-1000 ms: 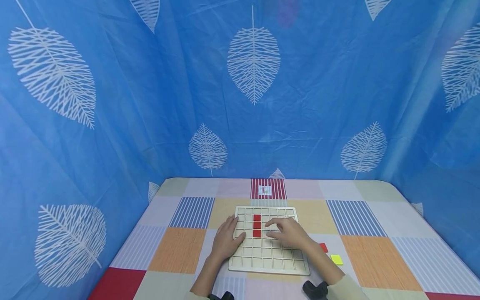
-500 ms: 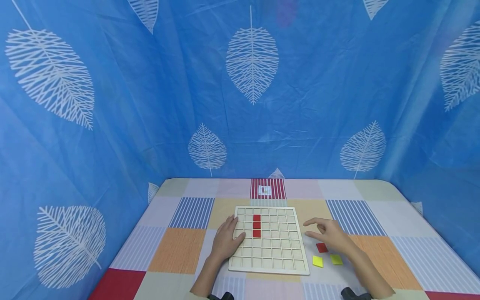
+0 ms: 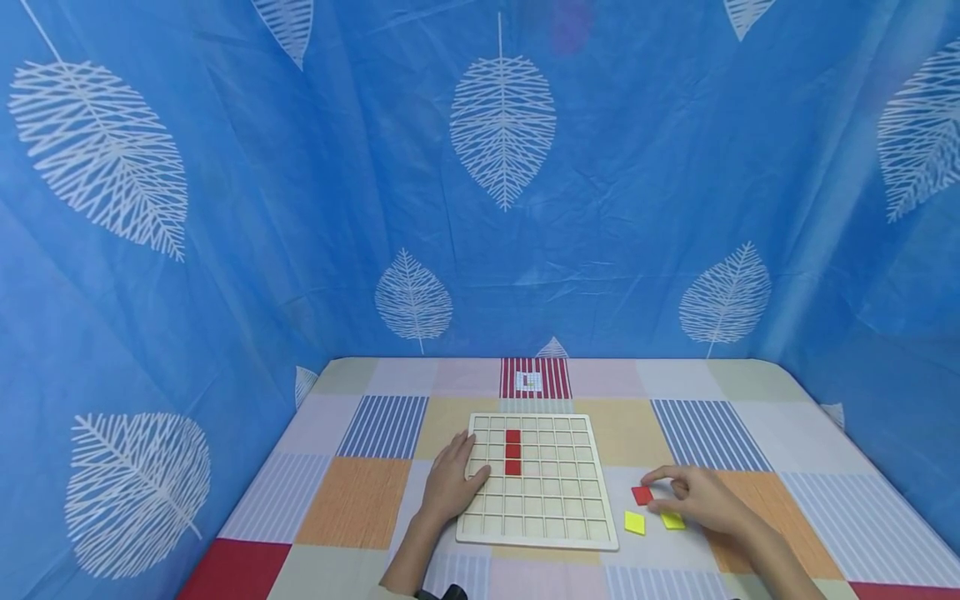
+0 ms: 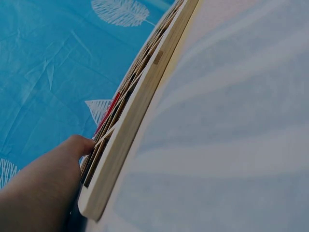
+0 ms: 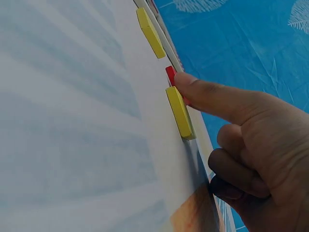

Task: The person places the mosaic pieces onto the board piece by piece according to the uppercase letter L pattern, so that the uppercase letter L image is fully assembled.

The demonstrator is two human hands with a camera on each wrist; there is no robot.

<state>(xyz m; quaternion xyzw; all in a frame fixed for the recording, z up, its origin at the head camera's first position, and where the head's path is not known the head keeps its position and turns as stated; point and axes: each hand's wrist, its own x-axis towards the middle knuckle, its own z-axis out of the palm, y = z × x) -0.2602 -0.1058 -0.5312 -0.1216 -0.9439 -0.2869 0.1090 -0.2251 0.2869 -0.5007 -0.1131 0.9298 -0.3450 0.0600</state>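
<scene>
A pale wooden grid board [image 3: 534, 507] lies on the table, with three red square tiles [image 3: 513, 451] in a column in its upper part. My left hand [image 3: 450, 482] rests on the board's left edge, thumb over the grid; in the left wrist view its thumb [image 4: 79, 145] overlaps the rim. Right of the board, my right hand [image 3: 697, 497] reaches over a loose red tile [image 3: 641, 496], index finger and thumb apart at its edges. One yellow tile [image 3: 634, 523] lies nearer the board; another yellow tile [image 5: 179, 113] sits beneath the right hand, partly covered in the head view.
At the table's far edge lies a small white card [image 3: 528, 382] printed with a grid and coloured marks. A patchwork cloth [image 3: 390, 500] covers the table. Blue curtains [image 3: 600, 250] with white leaf shapes stand behind and at both sides.
My right hand has moved from over the board out to the right, then down to the loose red tile, its fingers around it now. The left hand stays on the board's edge.
</scene>
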